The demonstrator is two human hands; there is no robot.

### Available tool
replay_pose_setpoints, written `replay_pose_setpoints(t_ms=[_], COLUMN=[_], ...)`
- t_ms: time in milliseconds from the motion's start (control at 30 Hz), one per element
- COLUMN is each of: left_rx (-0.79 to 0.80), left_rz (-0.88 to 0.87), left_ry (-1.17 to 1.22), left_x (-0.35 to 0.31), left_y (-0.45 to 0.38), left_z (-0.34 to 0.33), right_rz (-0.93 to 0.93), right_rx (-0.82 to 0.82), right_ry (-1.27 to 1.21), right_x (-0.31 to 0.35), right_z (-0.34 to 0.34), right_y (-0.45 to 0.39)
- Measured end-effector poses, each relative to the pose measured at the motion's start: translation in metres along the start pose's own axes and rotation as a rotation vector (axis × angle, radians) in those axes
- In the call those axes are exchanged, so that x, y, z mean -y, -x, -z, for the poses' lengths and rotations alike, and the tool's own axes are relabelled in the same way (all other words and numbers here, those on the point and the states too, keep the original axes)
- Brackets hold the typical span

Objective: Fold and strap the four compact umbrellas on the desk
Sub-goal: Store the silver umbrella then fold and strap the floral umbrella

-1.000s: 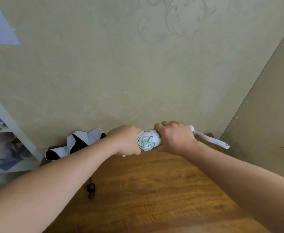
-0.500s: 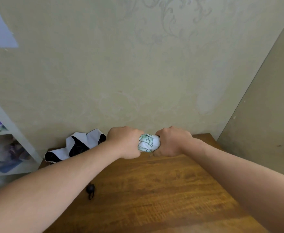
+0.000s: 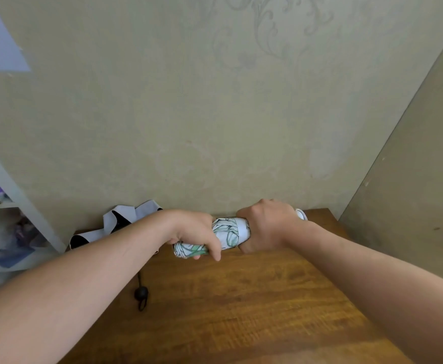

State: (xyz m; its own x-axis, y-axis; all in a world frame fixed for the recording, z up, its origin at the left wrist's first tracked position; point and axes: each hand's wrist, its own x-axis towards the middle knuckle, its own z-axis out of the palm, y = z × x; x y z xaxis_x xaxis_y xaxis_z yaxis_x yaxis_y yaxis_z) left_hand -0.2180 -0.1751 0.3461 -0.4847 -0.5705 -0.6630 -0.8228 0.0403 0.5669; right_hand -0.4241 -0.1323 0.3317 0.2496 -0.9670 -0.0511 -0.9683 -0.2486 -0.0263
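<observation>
A rolled white umbrella with a green leaf print (image 3: 227, 233) is held level above the far part of the wooden desk (image 3: 241, 306). My left hand (image 3: 194, 231) grips its left end, fingers curled over the top. My right hand (image 3: 266, 225) grips its right end, with a white strap band wrapped around the roll beside it. A white tip (image 3: 301, 214) sticks out past my right hand. A black-and-white umbrella (image 3: 118, 223) lies unfolded against the wall at the back left, partly hidden by my left forearm.
A black cord with a round knob (image 3: 141, 292) lies on the desk below my left forearm. A white shelf unit (image 3: 18, 206) stands at the left. The wall runs close behind the desk, and a side wall closes the right.
The loose white strap that hung to the right a second ago now lies wrapped around the roll. More of the umbrella shows between my hands, and my left hand has shifted toward its left end.
</observation>
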Motion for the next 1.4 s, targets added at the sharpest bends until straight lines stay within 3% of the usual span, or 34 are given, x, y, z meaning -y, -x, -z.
replay_pose_setpoints(t_ms=[67, 167, 233, 567, 667, 800, 867, 933, 1033, 1133, 1267, 1400], left_rx=[-0.132, -0.576, -0.743, -0.321, -0.350, -0.504, -0.580, -0.552, -0.400, -0.274, -0.182, -0.101], left_rz=[-0.034, -0.096, -0.190, -0.152, -0.180, -0.237, -0.330, -0.391, -0.387, -0.350, -0.280, -0.238], left_ry=[-0.164, -0.772, -0.899, -0.551, -0.575, -0.705, -0.784, -0.828, -0.660, -0.436, -0.266, -0.180], left_x=[-0.002, -0.003, -0.002, -0.004, -0.011, -0.013, -0.010, -0.007, -0.007, -0.004, 0.006, 0.009], left_y=[0.001, 0.002, -0.001, 0.007, 0.011, 0.009, 0.008, 0.011, 0.017, 0.015, 0.010, 0.009], left_z=[-0.006, -0.013, -0.014, 0.002, 0.004, 0.005, 0.007, 0.010, 0.012, 0.016, 0.024, 0.026], right_rz=[-0.024, -0.078, -0.094, 0.080, 0.074, 0.026, -0.009, -0.027, -0.026, 0.015, 0.146, 0.224], right_rx=[0.055, 0.120, 0.137, 0.152, 0.182, 0.203, 0.273, 0.403, 0.525, 0.410, 0.176, 0.124], right_ry=[-0.014, -0.156, -0.236, -0.170, -0.208, -0.293, -0.457, -0.696, -0.833, -0.805, -0.494, -0.478], right_x=[0.000, -0.003, -0.005, -0.010, -0.016, -0.023, -0.028, -0.032, -0.033, -0.030, -0.023, -0.020], right_z=[0.001, -0.001, 0.000, 0.004, 0.015, 0.016, 0.013, 0.010, 0.006, 0.004, 0.004, -0.005], right_y=[-0.001, -0.005, -0.007, 0.002, 0.004, 0.001, 0.001, 0.004, 0.009, 0.013, 0.017, 0.025])
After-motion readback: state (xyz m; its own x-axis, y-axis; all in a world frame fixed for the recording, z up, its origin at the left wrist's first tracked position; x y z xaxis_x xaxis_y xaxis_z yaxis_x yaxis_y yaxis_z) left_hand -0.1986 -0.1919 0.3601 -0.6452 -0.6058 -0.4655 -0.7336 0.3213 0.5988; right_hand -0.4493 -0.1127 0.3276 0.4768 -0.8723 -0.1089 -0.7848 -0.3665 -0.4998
